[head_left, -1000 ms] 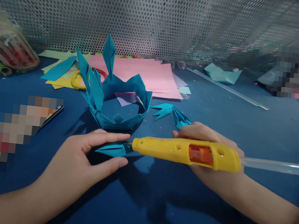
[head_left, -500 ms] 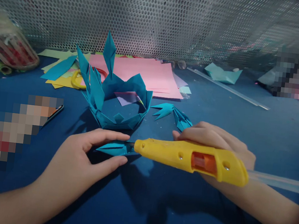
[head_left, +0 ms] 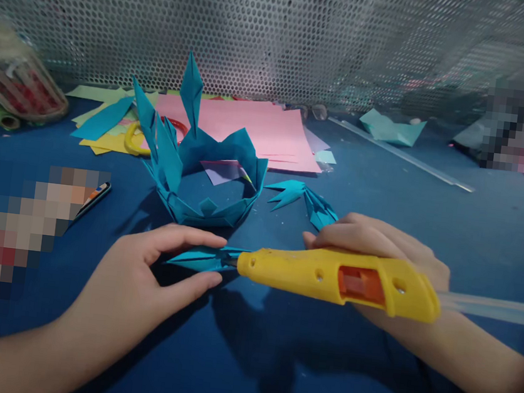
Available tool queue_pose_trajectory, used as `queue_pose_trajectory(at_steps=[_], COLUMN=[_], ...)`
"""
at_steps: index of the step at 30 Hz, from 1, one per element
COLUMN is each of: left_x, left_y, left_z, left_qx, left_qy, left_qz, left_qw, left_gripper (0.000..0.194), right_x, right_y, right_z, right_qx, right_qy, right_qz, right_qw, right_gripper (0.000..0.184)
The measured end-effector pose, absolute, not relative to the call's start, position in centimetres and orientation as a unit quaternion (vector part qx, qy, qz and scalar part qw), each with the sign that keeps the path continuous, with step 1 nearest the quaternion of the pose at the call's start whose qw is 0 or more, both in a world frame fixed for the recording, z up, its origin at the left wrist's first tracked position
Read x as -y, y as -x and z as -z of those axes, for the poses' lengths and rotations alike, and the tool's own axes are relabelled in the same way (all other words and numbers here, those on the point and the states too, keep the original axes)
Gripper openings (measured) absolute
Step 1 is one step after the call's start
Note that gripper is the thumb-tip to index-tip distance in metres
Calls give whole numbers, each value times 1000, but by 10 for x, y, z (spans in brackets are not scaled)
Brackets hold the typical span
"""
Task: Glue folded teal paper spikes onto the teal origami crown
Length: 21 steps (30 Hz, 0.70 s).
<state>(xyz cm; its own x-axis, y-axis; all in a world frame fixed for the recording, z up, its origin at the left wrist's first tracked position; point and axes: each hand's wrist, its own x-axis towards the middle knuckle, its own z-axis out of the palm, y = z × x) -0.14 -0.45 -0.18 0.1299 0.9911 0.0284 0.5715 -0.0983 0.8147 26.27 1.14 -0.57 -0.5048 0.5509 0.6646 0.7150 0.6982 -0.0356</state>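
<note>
A tall, spiky crown of folded blue paper [head_left: 193, 216] stands on the dark blue table [head_left: 413, 195]. Just in front of the crown lies a small, pointed, folded blue paper piece [head_left: 198, 260]. The left hand [head_left: 133, 270] holds this piece, with the thumb on one side and the first finger on the other. The right hand [head_left: 380, 240], in front of the crown and to its right, is closed around a yellow plastic glue gun with an orange window [head_left: 296, 268]. The gun's dark tip points left, right at the piece; it is hard to tell if they touch. A long, clear glue stick [head_left: 490, 307] pokes out of the gun's back end.

To the right of the crown, near the right hand, lies a spiky bunch of folded blue paper [head_left: 320, 209]. A bit of flat purple paper [head_left: 221, 173] shows through the crown's middle. Behind the crown are flat pink paper sheets [head_left: 242, 118]. Far to its left is a see-through jar with red things inside [head_left: 20, 77].
</note>
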Motion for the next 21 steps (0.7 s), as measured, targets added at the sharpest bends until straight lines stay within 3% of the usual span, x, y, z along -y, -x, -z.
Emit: queue_pose_trajectory(at_steps=[6,12,21], left_x=[4,6,4], left_y=[3,4,2], left_z=[3,5,2], left_qx=[-577,-578,-600], left_qy=[-677,-682,-676], left_qz=[-314,-310,-296], left_qw=[332,322,308], left_gripper=[20,17,17], right_x=[-12,-16,-19], right_y=[-265,-267,-279], right_z=[8,6,-10], right_qx=[854,843,855], right_qy=[365,410,407], right_qz=[111,11,35], right_qw=[354,347,320], right_gripper=[14,11,9])
